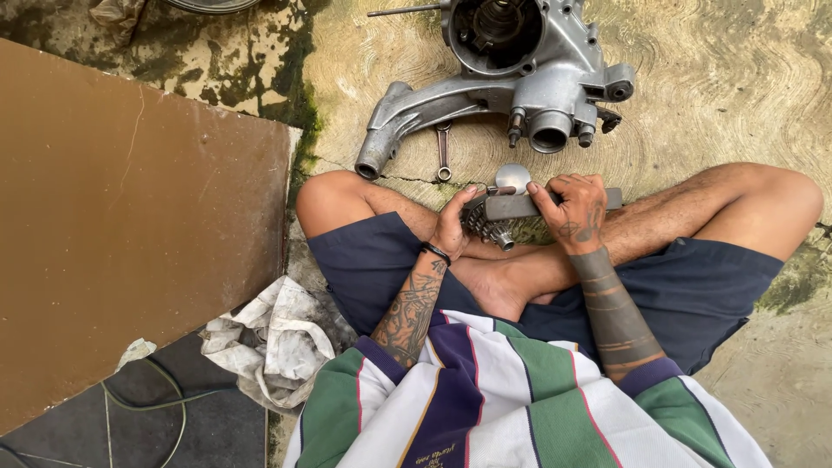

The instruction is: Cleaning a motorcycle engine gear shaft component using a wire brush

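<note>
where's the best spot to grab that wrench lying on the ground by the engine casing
Probably the thin straight shank of the wrench, pinched from above across its width. It lies flat on the concrete, ring end nearest the knees, clear of the engine casing on both sides.

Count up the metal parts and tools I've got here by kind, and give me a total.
Engine casing: 1
Wrench on the ground: 1
Gear cluster in the left hand: 1
Flat metal bar under the right hand: 1
Total: 4
</note>
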